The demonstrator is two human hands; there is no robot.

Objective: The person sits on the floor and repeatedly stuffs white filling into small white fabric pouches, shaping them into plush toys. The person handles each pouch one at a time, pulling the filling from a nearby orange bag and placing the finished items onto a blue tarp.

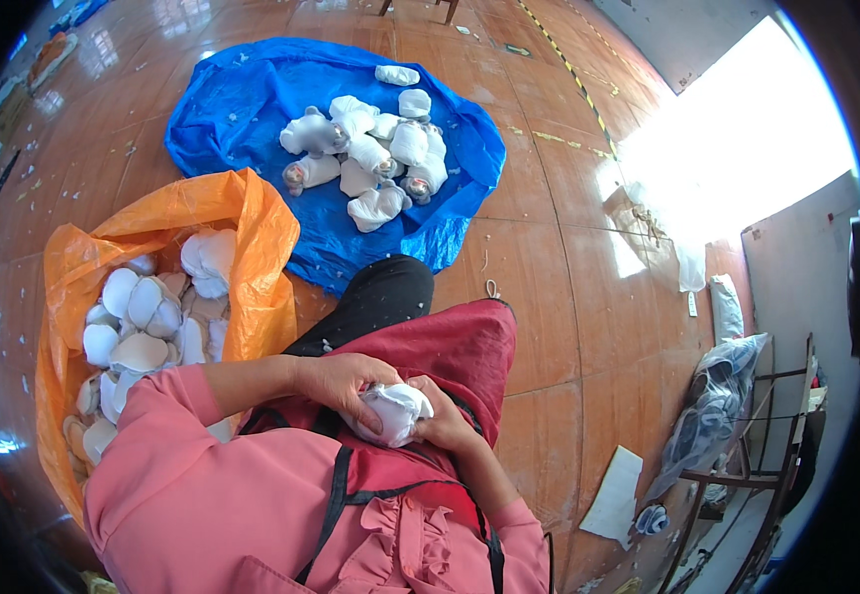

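Observation:
Over my lap I hold a white rounded fabric piece (pixel 397 412), soft and wrinkled. My left hand (pixel 348 386) closes on its left side, with the thumb pressed across the front. My right hand (pixel 442 414) grips the right side, its fingers partly hidden by the piece. Just left of my lap, an orange sack (pixel 269 233) stands with its mouth wide, holding many white and beige cup-shaped pads (pixel 140 351). Ahead, a pile of white padded bundles (pixel 410 144) with some grey parts lies on a spread blue plastic sheet (pixel 232 114).
Brown floor tiles (pixel 539 327) carry scattered white scraps. At the right are a metal-framed rack (pixel 761 482), a clear plastic bag with dark contents (pixel 702 416), a white flat sheet (pixel 612 495) and a small striped roll (pixel 652 520). Bright light enters through an opening at the upper right.

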